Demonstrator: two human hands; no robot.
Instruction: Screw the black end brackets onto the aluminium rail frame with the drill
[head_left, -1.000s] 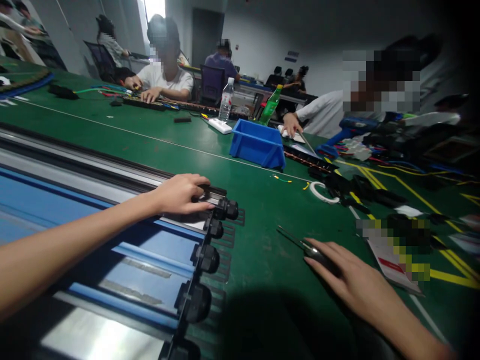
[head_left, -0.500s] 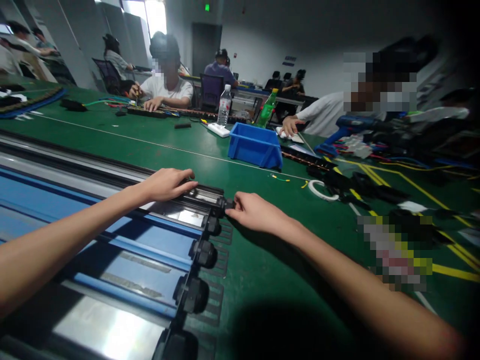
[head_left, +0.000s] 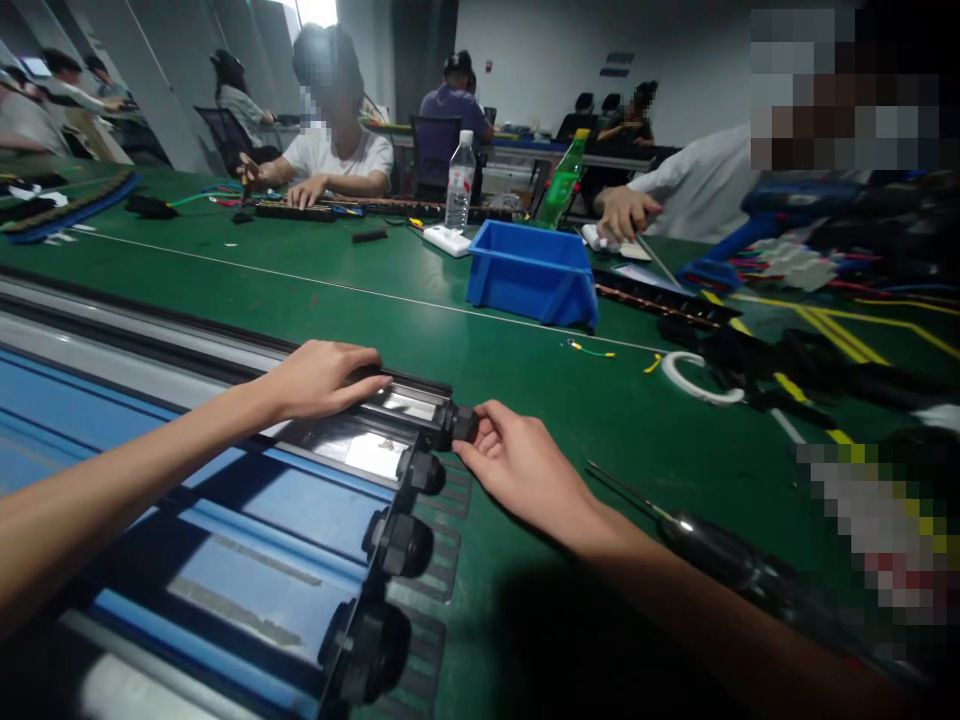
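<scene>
The fingers of the right hand pinch the right end of the far cable gland, with the thumb on the near side and the index finger opposite; the other fingers curl inward. On the left hand, thumb and index finger are visibly parted; the palm side rests on the far profile, just left of its right end. The remaining left fingertips go over the far edge and are hidden, so how firmly they press cannot be told.

Location: the far gland sits at the right end of the far profile, the farthest of four glands in view. Three nearer glands stand in a slanting row along the right ends of the blue-faced profiles, with slotted black strips projecting to their right over the green table.

Progress: all four visible glands are in place at the profile ends, and none is seen lying loose. The three nearer ones have no hand on them and appear seated. Work at the far gland is judged unfinished, as the fingers are on it; whether it is tight cannot be determined. The nearest end of the row is cut off by the frame and is not assessed.

Tool: a screwdriver lies beside the right forearm, its tip toward the far left, held by neither hand.
</scene>
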